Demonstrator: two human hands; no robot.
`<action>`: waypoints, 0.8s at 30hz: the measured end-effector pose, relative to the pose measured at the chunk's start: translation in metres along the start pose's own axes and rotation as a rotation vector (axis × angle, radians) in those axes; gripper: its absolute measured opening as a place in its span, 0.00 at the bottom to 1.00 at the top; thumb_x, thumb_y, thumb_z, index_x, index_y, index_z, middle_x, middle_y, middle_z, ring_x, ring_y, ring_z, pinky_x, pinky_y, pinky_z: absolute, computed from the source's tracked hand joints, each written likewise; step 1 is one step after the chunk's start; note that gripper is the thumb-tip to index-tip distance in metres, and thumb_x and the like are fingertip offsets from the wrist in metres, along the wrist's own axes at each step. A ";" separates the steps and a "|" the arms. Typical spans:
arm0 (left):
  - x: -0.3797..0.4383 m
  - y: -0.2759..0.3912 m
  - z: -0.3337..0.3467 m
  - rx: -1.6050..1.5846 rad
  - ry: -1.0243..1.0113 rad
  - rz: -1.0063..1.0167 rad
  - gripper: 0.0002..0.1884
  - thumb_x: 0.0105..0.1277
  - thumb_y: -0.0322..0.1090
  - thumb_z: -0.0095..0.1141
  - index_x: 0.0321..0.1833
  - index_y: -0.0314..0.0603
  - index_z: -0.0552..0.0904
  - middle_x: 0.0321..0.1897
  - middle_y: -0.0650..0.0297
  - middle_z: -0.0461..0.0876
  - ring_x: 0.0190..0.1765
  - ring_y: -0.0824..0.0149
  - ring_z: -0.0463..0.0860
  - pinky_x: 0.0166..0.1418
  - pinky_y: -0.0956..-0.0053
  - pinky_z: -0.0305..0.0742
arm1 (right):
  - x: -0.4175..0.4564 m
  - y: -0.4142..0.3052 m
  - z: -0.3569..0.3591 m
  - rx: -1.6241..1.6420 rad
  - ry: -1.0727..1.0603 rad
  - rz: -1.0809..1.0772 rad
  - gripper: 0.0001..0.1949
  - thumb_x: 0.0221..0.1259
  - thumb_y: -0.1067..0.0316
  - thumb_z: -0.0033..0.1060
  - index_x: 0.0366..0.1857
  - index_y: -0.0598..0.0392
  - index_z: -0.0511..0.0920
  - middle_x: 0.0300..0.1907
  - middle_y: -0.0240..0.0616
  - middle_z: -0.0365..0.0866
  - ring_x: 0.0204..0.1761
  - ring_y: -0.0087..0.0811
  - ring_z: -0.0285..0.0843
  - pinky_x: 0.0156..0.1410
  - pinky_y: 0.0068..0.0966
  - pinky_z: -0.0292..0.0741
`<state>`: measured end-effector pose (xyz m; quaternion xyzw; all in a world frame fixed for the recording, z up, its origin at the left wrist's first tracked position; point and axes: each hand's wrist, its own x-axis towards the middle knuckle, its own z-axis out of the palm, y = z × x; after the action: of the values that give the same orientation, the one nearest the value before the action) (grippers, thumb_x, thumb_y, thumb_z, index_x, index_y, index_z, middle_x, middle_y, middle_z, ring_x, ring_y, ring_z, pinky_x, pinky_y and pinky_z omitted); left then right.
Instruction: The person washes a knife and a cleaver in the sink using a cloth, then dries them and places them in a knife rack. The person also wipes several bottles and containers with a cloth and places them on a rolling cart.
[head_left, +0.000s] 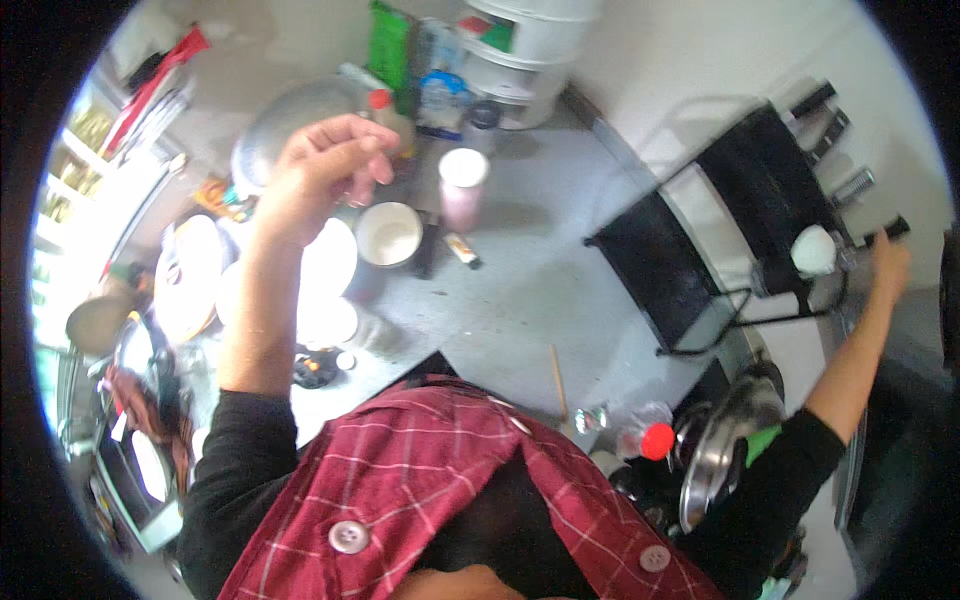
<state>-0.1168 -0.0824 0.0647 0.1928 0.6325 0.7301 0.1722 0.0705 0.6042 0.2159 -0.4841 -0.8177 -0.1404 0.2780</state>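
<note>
My left hand (330, 161) hovers with loosely curled fingers, and I see nothing in its grasp. Behind it are a large round translucent lid or dish (259, 142) and a bottle with a red cap (380, 100). A white bowl (390, 234) and a pink cup with a white top (461, 191) stand nearby. My right hand (891, 266) reaches to the far right wall, its fingers around a black handle (890, 230). Close by are a rounded white object (814, 250) and a black two-tier rack (750, 191). Whatever the handle belongs to is unclear.
White stacked containers (529, 64) and a green bag (390, 45) stand at the back of the grey countertop (517, 300). A wooden stick (559, 382), a red-capped plastic bottle (656, 441) and steel cookware (709, 469) lie near my body. Bright window light washes out the left side.
</note>
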 end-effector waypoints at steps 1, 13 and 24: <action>-0.009 -0.002 -0.007 -0.009 0.037 0.013 0.11 0.67 0.36 0.57 0.45 0.36 0.83 0.27 0.65 0.84 0.22 0.79 0.75 0.27 0.85 0.67 | -0.004 0.011 0.004 -0.090 0.294 -0.162 0.28 0.62 0.45 0.55 0.57 0.60 0.77 0.53 0.54 0.81 0.54 0.54 0.78 0.59 0.45 0.73; -0.147 -0.013 -0.079 0.053 0.537 0.052 0.13 0.67 0.37 0.60 0.47 0.33 0.81 0.29 0.65 0.82 0.26 0.79 0.75 0.33 0.85 0.69 | -0.323 -0.198 -0.100 0.589 -0.937 -1.100 0.19 0.53 0.66 0.67 0.51 0.55 0.80 0.40 0.47 0.85 0.38 0.38 0.85 0.42 0.32 0.79; -0.192 -0.034 -0.056 0.066 0.530 -0.131 0.12 0.66 0.34 0.58 0.46 0.32 0.82 0.28 0.65 0.82 0.24 0.79 0.75 0.28 0.86 0.67 | -0.556 -0.364 0.092 0.687 -0.943 -0.630 0.27 0.54 0.53 0.66 0.53 0.62 0.76 0.51 0.56 0.80 0.54 0.52 0.79 0.62 0.41 0.73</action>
<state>0.0218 -0.2207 0.0114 -0.0408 0.6903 0.7212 0.0412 -0.0663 0.0744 -0.1725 -0.1151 -0.9525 0.2807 -0.0257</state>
